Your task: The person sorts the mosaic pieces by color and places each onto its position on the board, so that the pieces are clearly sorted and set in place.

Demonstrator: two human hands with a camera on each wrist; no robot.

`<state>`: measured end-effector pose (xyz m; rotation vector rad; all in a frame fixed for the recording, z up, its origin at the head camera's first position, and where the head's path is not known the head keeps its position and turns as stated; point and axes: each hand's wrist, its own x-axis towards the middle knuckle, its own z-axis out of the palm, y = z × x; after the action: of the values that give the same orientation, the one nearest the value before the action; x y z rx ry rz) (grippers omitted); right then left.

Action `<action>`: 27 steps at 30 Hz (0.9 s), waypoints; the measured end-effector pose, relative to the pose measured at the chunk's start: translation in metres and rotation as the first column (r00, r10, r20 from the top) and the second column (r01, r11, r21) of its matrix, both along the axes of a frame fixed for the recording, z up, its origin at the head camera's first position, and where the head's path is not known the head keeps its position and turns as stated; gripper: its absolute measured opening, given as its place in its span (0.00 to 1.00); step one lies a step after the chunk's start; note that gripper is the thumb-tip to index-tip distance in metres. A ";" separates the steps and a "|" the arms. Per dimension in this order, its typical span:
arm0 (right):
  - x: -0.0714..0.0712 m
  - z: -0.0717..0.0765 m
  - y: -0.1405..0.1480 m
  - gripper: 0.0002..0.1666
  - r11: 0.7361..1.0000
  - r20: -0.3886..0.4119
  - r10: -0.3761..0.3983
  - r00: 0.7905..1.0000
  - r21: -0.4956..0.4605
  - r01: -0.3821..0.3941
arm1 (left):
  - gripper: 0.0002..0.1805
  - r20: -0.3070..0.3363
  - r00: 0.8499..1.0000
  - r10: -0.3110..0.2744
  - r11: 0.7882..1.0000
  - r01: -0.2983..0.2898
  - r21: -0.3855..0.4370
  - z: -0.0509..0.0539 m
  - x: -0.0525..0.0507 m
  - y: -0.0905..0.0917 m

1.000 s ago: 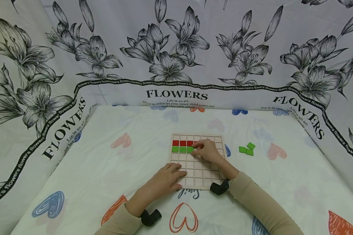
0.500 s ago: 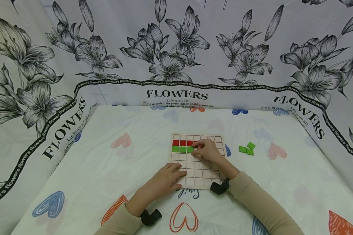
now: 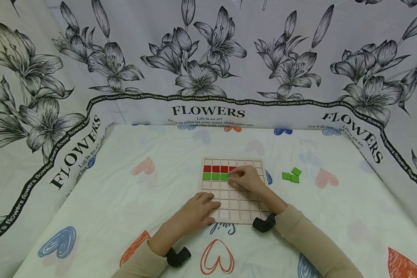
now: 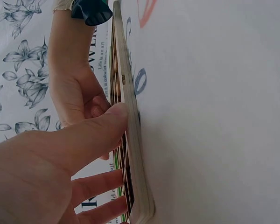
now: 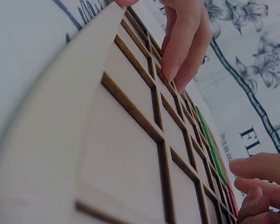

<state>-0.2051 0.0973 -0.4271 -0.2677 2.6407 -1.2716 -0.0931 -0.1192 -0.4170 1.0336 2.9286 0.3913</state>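
A wooden grid board (image 3: 226,204) lies on the cloth, with a row of red tiles (image 3: 216,169) above a row of green tiles (image 3: 215,176). My left hand (image 3: 192,210) rests on the board's lower left; in the left wrist view its thumb (image 4: 109,121) touches the edge while the fingers lie over the grid. Just right of the last visible green tile hovers my right hand (image 3: 246,179), thumb and index finger slightly apart. No tile shows between them, though they cover part of the red row. In the right wrist view its fingertips (image 5: 240,167) stand beside the green row.
Several loose things lie around: green tiles (image 3: 292,175) sit right of the board on the heart-print tablecloth (image 3: 173,154). A flower-print curtain (image 3: 125,110) rises behind and at both sides. Black camera mounts (image 3: 264,223) are worn at both wrists.
My right hand and forearm have shifted slightly right, and the fingertips have drawn back from the last green tile in the row. My left hand has stayed put.
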 end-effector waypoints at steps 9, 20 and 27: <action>0.006 0.002 0.010 0.12 0.999 0.045 -0.008 0.999 -0.036 0.009 | 0.23 0.033 0.999 0.017 1.000 -0.017 0.000 0.001 0.000 0.000; 0.014 0.005 0.023 0.13 0.998 0.040 0.018 0.999 -0.062 -0.015 | 0.23 0.042 0.999 0.025 1.000 -0.025 -0.005 0.000 0.001 0.000; 0.018 0.004 0.029 0.12 0.997 0.055 0.004 0.998 -0.074 0.000 | 0.23 0.046 0.999 0.022 1.000 -0.023 0.009 0.000 0.000 0.001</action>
<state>-0.1873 0.1265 -0.4233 -0.2436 2.5507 -1.3577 -0.0930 -0.1185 -0.4166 0.9801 2.9029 0.4244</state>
